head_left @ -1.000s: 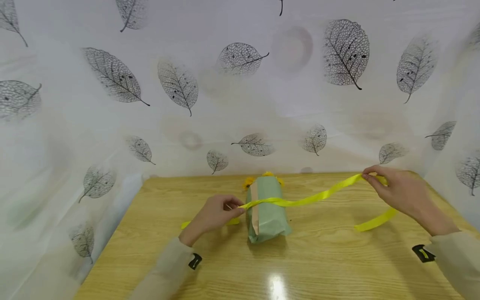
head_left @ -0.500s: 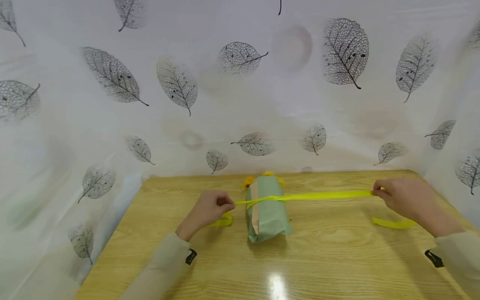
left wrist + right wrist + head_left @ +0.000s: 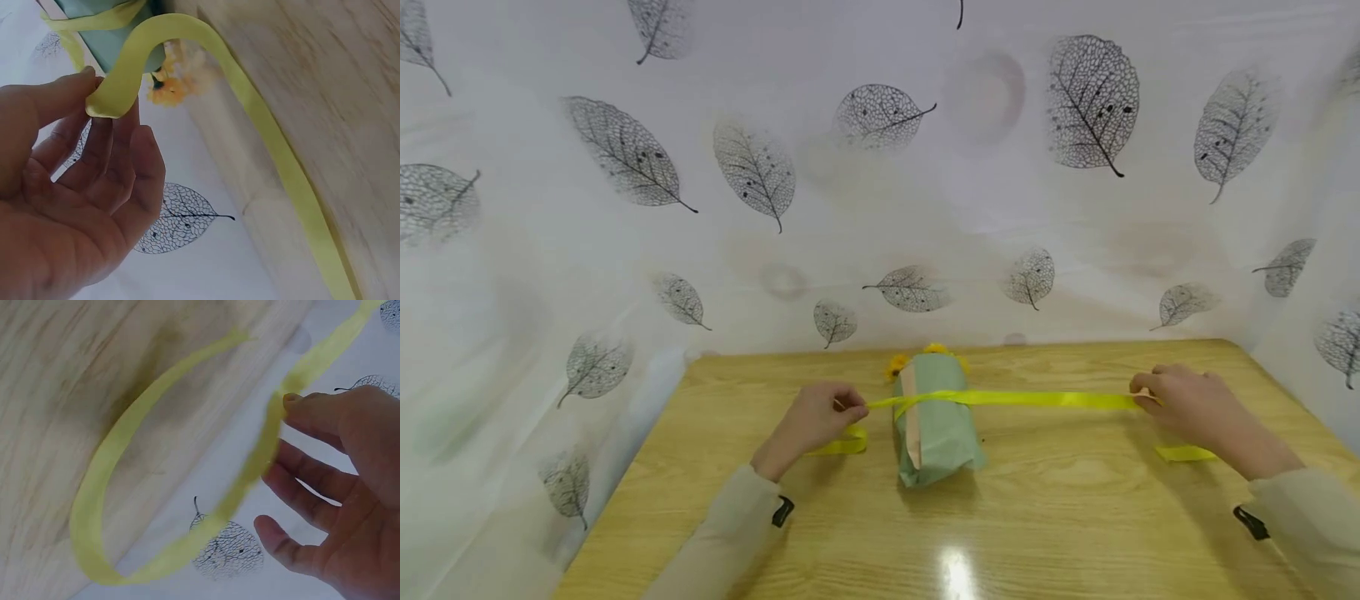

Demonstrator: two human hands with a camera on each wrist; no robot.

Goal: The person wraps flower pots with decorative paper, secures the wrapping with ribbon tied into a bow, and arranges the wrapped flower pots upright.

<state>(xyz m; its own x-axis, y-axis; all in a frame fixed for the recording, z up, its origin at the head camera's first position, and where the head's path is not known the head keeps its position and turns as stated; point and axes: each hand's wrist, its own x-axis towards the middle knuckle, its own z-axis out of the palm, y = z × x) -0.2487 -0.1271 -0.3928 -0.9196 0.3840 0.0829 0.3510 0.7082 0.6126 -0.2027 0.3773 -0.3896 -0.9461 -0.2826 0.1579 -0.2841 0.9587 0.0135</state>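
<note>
A bouquet wrapped in green paper (image 3: 942, 442) lies on the table, its yellow flowers (image 3: 897, 365) at the far end. Around its middle runs a yellow ribbon (image 3: 1045, 399), crossed over on top. My left hand (image 3: 812, 423) pinches one side of the ribbon between thumb and finger, just left of the bouquet; in the left wrist view the loose tail (image 3: 269, 131) arches away from the fingertips. Well to the right, my right hand (image 3: 1198, 410) pinches the other side, and the stretch between is straight. Its free tail (image 3: 94, 519) curls below the hand in the right wrist view.
The wooden table (image 3: 1037, 517) reaches back to a pale curtain (image 3: 880, 208) printed with dark leaves, which also hangs along both sides. Black straps (image 3: 782, 511) show at the sleeve cuffs.
The ribbon, slack and wavy a second ago, is now pulled straight. My left hand has moved left, away from the bouquet. My right hand has come lower.
</note>
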